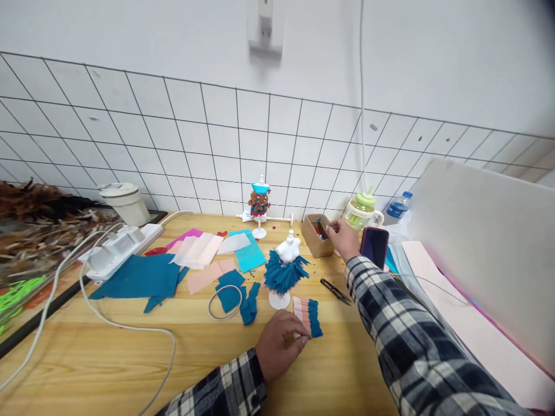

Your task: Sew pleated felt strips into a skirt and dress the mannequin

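Note:
My left hand [282, 345] rests low on the table, thumb and forefinger pinched at the lower edge of a small pleated fabric piece [307, 316] in pink and teal stripes. Just behind it stands a white mini dress form [289, 248] wearing a ruffled teal skirt [284, 274]. My right hand [344, 238] is at the right rim of a small cardboard box [318, 244], fingers closed together; what they hold, if anything, is hidden. Below that forearm lie black thread snips [336, 291]. Left of the dress form are a metal ring [210, 306] and teal fabric scraps [249, 306].
A second dressed form [260, 202] stands near the grid wall. Pink sheets [199, 250] and teal cloth [134, 277] spread left, beside a power strip [125, 251] with trailing cables. A phone [374, 247], a green-lidded cup [362, 209] and a bottle [398, 206] stand right.

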`<state>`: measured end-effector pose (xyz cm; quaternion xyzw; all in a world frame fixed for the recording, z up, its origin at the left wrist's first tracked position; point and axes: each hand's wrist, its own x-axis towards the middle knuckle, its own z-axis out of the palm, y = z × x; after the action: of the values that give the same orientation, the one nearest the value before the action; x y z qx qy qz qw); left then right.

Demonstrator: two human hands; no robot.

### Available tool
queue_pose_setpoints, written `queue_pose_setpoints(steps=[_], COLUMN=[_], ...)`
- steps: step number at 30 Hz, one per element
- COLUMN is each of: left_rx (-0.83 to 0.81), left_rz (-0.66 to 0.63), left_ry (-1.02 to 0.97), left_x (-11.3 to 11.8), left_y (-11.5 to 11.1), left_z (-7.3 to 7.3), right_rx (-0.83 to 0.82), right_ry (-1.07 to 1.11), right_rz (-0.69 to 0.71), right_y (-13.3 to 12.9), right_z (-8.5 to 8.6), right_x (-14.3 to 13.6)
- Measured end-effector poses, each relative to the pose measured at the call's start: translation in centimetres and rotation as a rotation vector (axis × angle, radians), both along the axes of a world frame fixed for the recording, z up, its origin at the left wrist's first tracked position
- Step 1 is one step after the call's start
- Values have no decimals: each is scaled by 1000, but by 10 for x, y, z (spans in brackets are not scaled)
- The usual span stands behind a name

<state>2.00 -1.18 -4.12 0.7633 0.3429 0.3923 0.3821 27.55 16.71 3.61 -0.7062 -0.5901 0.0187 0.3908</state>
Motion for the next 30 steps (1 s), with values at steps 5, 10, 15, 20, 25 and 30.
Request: queue_pose_setpoints(steps=[5,10,15,20,25,30], left_rx=[7,58,83,91,126,162], left_rz=[-9,55,109,105,69,56], left_ry=[23,-34,-123,-101,-37,-10], left_x=[1,-1,-5,-4,-2,-2], left_y=[1,3,3,2,4,6], left_z=[1,3,10,11,10,11], right_rx=[-42,59,197,43,-51,-109], right_ry=[-116,-127,116,267,411,521], right_rz=[58,75,245,387,384,416], right_y=[10,-26,-141,-215,-215,-215], right_z=[2,12,-12,-38,-49,-53], right_x=[7,-3,-45,-78,-87,-95])
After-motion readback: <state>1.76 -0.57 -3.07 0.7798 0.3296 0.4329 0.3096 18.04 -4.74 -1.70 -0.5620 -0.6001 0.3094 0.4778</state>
